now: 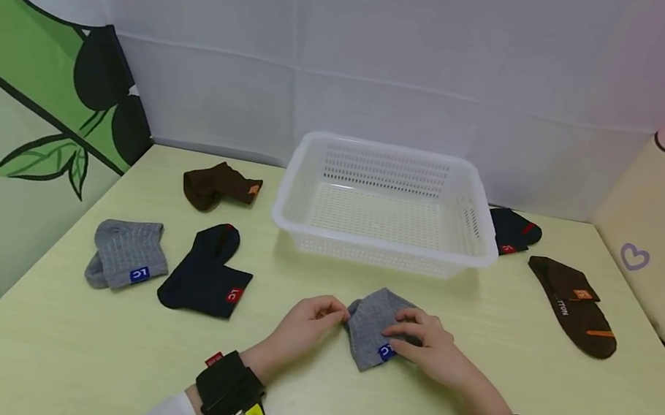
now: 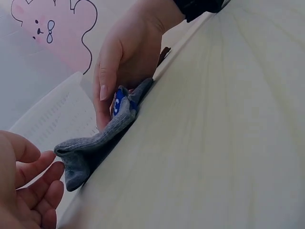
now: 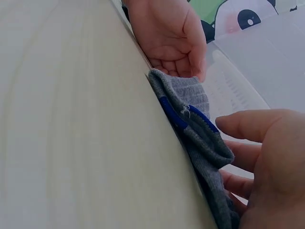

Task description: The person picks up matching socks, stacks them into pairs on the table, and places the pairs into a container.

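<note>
A grey sock (image 1: 371, 322) with a blue label lies folded on the table in front of the basket, between both hands. At its left edge, my left hand (image 1: 315, 319) touches the fabric with its fingertips; in the left wrist view the thumb stands apart from the cloth. Over its right side, my right hand (image 1: 431, 347) rests with loosely bent, spread fingers. In the right wrist view, the thumb is close to the blue label (image 3: 202, 117) and the other fingers are partly hidden behind the sock. The cuff's layers stand slightly apart there.
A white perforated basket (image 1: 381, 253) stands behind the grey sock. To the left lie another grey sock (image 1: 131, 253), a black sock (image 1: 203, 277) and a brown sock (image 1: 221, 186). On the right are a black sock (image 1: 514, 230), partly behind the basket, and a brown sock (image 1: 575, 310).
</note>
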Available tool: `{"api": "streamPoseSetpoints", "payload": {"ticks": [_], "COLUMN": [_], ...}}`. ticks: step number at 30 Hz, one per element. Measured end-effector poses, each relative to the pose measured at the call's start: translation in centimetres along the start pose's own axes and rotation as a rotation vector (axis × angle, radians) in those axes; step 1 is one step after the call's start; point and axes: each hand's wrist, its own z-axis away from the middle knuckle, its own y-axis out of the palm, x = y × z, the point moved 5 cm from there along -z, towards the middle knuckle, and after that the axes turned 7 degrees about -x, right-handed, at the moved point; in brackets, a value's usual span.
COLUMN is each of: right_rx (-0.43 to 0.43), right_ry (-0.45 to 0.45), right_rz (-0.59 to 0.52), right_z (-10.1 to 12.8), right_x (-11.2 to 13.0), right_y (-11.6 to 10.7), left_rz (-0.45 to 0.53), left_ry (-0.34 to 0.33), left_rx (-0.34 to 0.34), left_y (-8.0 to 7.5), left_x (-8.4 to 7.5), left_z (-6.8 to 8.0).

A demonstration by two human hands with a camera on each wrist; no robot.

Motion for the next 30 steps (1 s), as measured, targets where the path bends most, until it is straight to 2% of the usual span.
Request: {"api": "streamPoseSetpoints", "payload": {"ticks": [5, 9, 12, 15, 17, 19, 27, 30], "right_rx": [-0.033, -0.028, -0.038, -0.076, -0.115, -0.158, -0.235, -0.258], "right_ry": [-0.017, -0.028, -0.033, -0.038, -0.038, -0.03, 0.012, -0.024], "right_rz": [0.034, 0.024, 0.013, 0.011, 0.008, 0.004, -0.109, -0.164], "right_z": [-0.3, -0.5, -0.5, -0.4, -0.4, -0.4, -0.4, -0.2], "right_x": [0.2, 0.4, 0.5, 0.6, 0.6, 0.6, 0.6, 0.9], "right_y": [0.7, 1.1, 1.2, 1.2, 1.3, 1.3, 1.2, 1.2], "left_rz": [-0.057, -0.047, -0.017, -0.04, -0.073, -0.117, -0.163, -0.177], "left_ry": [0.084, 0.167, 0.238, 0.286, 0.293, 0.291, 0.283, 0.298], "left_rx": [-0.058, -0.087, -0.039, 0.065, 0.132, 0.168, 0.18, 0.18], "left_y": [0.0, 0.0, 0.2, 0.6, 1.0, 1.2, 1.3, 1.3], "left_x": [-0.2, -0.9, -1.4, -1.5, -1.4, -1.1, -1.1, -1.1], "left_z": [0.1, 0.5, 0.8, 1.0, 1.0, 1.0, 0.9, 0.9]}}
